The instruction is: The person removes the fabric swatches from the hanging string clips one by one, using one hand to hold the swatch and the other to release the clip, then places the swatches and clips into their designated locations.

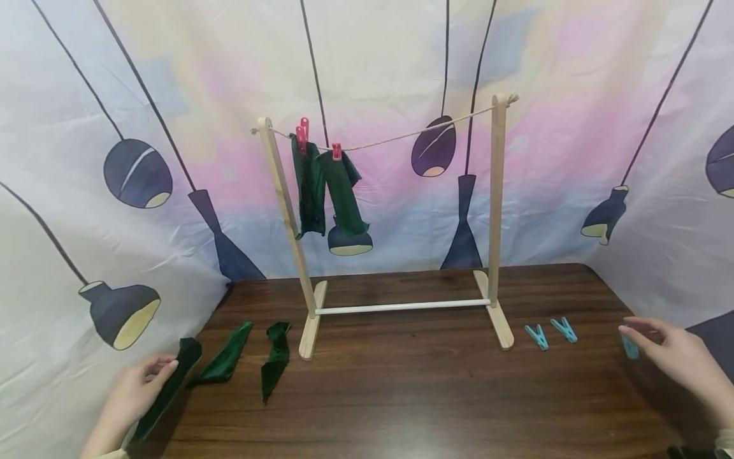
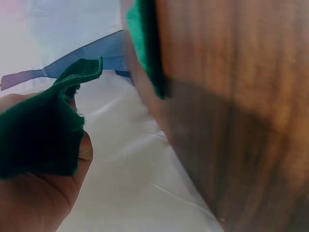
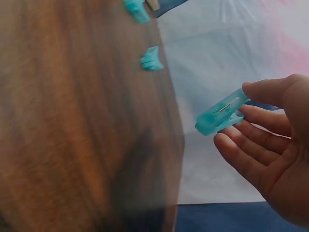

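**Left hand (image 1: 134, 393) holding a green fabric strip (image 1: 165, 396), right hand (image 1: 668, 350) pinching a turquoise clothespin (image 1: 629, 347), with a small wooden clothesline rack (image 1: 496, 210) between them**

Clock positions are read from the centre of the head view. At 8 o'clock, by the edge of a dark wood-grain worktop (image 1: 418, 395), the left hand has its thumb and fingers closed on the strip, which slants down toward 7 o'clock. The left wrist view shows the fabric folded over, its end standing out beyond the hand.

Nearby on the worktop lie two more green pieces: a pointed one (image 1: 225, 358) at 8 o'clock and a twisted one (image 1: 276, 362) at 7.

At 4 o'clock, the right hand grips its clothespin between thumb and fingertips, the other fingers loosely bent. Two matching clothespins (image 1: 550, 333) lie side by side on the worktop, also toward 4 o'clock, nearer the rack.

The rack has two upright posts, a white rod (image 1: 401, 307) low at 6 o'clock and a cord (image 1: 401, 137) strung across the top. Two green cloths (image 1: 346, 197) hang from the cord between 10 and 11 o'clock, fastened by red clothespins (image 1: 336, 152). Behind, a pastel backdrop (image 1: 395, 83) is printed with dark hanging lamps.
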`<state>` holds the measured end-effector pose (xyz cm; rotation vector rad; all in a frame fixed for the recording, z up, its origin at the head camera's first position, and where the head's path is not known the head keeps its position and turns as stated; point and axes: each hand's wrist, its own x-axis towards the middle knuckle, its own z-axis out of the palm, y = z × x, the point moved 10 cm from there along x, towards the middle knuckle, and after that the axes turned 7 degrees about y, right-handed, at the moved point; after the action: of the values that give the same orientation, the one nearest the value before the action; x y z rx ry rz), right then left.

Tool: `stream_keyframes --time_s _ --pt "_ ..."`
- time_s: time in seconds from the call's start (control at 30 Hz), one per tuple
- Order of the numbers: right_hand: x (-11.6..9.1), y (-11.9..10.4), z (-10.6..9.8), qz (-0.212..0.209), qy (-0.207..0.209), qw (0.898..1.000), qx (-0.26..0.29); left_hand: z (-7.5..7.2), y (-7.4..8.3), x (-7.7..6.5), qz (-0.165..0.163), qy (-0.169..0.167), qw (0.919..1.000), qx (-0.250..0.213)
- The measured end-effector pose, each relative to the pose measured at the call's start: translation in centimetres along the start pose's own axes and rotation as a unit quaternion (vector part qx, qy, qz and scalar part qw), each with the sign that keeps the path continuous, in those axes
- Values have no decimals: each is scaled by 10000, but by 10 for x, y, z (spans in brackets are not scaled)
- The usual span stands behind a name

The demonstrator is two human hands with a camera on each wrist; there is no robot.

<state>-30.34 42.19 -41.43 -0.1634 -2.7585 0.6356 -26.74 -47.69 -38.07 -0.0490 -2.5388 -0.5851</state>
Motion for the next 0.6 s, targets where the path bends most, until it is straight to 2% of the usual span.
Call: stream_keyframes --time_s 0.13,0.33,0.6 --pt "-2 2 10 -112 -284 9995 -96 10 -7 -5 -94 -202 9997 81" --pt "-7 1 23 -231 -677 9974 -94 28 -22 -8 -313 -751 9965 192" --pt "-11 4 40 -239 -1092 9936 -144 50 -37 -16 -586 -1389 9880 326"
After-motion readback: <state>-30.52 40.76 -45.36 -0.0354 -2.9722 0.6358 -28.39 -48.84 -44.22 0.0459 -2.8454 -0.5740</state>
